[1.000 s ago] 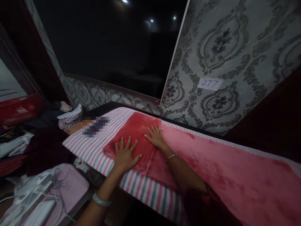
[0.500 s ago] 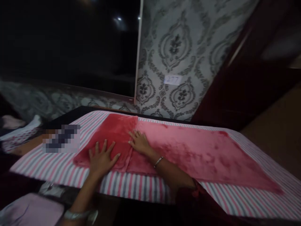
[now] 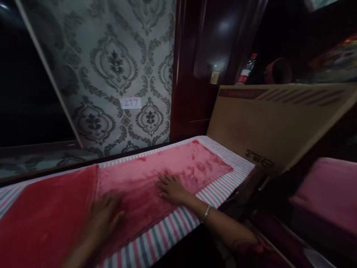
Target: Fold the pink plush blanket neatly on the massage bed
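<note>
A red and pink plush cloth (image 3: 173,158) lies flat along the table, with a darker red folded-over layer (image 3: 52,197) at its left end. My right hand (image 3: 173,190) rests palm down on the pink part, fingers spread. Close to the edge of the folded layer, my left hand (image 3: 104,214) is over the cloth, blurred by motion, its thumb apart from its fingers. Neither hand grips anything. Beneath the cloth is a striped white, pink and grey cover (image 3: 170,230).
Behind the table stands a patterned wall (image 3: 114,63) with a paper label (image 3: 131,103) reading 277. A dark screen (image 3: 25,85) is at the left. Beyond the right end are a large cardboard box (image 3: 251,123) and a bottle (image 3: 247,70); a pink padded seat (image 3: 329,190) is at the lower right.
My view has swung to the right, bringing the cardboard box in. My right hand has slid rightward from the fold onto the pink part; my left hand has shifted toward the fold's edge.
</note>
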Motion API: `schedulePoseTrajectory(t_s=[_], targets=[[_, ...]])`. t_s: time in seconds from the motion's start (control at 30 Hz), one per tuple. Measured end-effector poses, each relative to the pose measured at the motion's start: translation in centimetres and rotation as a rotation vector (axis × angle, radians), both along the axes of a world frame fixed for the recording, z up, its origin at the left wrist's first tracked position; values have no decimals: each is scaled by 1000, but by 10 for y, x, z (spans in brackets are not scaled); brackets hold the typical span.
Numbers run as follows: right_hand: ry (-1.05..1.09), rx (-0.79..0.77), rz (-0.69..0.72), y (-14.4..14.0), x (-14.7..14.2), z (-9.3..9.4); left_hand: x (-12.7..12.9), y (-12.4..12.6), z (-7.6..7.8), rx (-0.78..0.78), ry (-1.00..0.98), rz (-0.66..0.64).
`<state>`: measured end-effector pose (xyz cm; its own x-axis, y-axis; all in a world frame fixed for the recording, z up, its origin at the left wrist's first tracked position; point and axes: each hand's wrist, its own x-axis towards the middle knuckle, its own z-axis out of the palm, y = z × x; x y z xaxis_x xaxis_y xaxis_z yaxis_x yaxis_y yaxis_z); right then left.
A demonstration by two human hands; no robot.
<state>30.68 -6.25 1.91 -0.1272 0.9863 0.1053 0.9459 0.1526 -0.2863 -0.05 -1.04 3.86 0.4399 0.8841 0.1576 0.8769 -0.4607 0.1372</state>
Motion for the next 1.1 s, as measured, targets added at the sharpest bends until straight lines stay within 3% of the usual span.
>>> schedulePoseTrajectory(t_s=[0.13, 0.23, 0.37, 0.47, 0.67, 0.77, 0.87, 0.97, 1.03, 1.1], targets=[[-32, -42, -314, -27, 86, -2, 59, 2, 10, -138, 143, -255], [-42, -25, -552, -46, 148, 3, 89, 9, 19, -132, 164, -345], [-39, 25, -836, -61, 220, 10, 128, 23, 27, -95, 133, -321], [-13, 29, -985, -64, 258, 9, 156, 30, 20, -63, 103, -232], [23, -34, -1106, -63, 292, 1, 177, 36, -16, 79, 138, -178], [21, -34, -1112, -64, 300, -4, 174, 39, -22, 106, 134, -181], [37, -7, -1119, -66, 303, -10, 178, 40, -15, 74, 169, -152], [44, 57, -1140, -68, 302, -18, 197, 37, 0, 19, 212, -132], [49, 92, -1145, -68, 300, -22, 222, 33, 8, -6, 216, -241], [63, 109, -1141, -69, 300, -25, 253, 32, 11, -42, 208, -430]])
